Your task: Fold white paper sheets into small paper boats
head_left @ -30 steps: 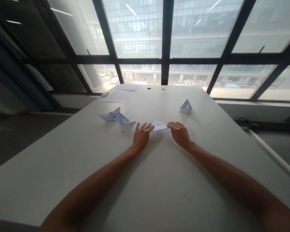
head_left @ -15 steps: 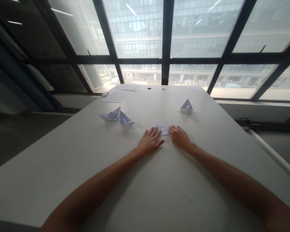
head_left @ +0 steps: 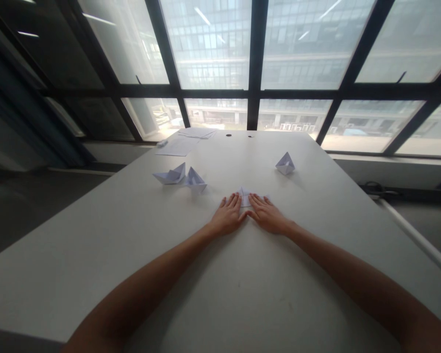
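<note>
A small folded sheet of white paper (head_left: 245, 200) lies flat on the white table, its pointed top edge showing beyond my fingers. My left hand (head_left: 228, 213) rests open on its left part, fingers stretched forward. On its right part lies my right hand (head_left: 267, 214), also open and flat. The two thumbs come together just below the paper. Both hands hide much of the sheet. To the left sit two paper boats, one long boat (head_left: 170, 175) and one beside it (head_left: 196, 180). Farther right stands another paper boat (head_left: 285, 164).
Loose sheets of paper (head_left: 176, 146) lie at the table's far left, with a small pale object (head_left: 162, 143) by the edge. Two small holes are near the table's far edge. Large windows (head_left: 213, 54) rise behind it. A blue curtain (head_left: 33, 113) hangs at the left.
My right hand has flattened and spread over the paper's right part, moving inward so the thumbs come together. My left hand stays almost where it was. The view has shifted slightly.
</note>
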`<action>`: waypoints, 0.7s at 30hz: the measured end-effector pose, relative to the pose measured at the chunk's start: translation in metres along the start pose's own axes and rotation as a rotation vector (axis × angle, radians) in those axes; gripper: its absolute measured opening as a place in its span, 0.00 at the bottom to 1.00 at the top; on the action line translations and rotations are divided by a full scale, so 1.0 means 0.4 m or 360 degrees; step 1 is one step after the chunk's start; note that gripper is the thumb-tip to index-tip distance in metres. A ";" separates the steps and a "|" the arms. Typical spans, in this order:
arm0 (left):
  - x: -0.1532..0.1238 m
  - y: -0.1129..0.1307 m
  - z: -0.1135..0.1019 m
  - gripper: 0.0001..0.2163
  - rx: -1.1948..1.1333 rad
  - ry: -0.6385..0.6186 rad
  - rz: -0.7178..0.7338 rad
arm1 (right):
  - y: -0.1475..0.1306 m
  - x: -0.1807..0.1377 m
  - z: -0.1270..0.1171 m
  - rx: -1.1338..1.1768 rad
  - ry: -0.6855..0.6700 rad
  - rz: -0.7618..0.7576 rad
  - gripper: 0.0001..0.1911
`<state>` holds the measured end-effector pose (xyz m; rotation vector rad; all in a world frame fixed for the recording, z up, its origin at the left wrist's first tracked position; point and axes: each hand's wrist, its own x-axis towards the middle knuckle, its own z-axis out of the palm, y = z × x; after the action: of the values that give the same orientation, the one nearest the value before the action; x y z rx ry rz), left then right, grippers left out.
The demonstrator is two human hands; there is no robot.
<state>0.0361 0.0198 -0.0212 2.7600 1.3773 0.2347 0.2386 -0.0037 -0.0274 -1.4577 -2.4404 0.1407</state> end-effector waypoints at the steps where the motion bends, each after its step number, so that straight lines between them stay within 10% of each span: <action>1: 0.000 -0.003 0.000 0.33 0.0004 0.0006 -0.0030 | 0.007 -0.003 0.000 -0.0024 0.0006 0.0074 0.36; 21: 0.002 -0.032 -0.033 0.22 -0.0193 0.0275 -0.0333 | 0.039 0.010 -0.010 0.0100 0.0509 0.0425 0.15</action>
<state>0.0243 0.0278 -0.0095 2.5253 1.6185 0.5374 0.2513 0.0071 -0.0264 -1.6317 -1.9689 0.0352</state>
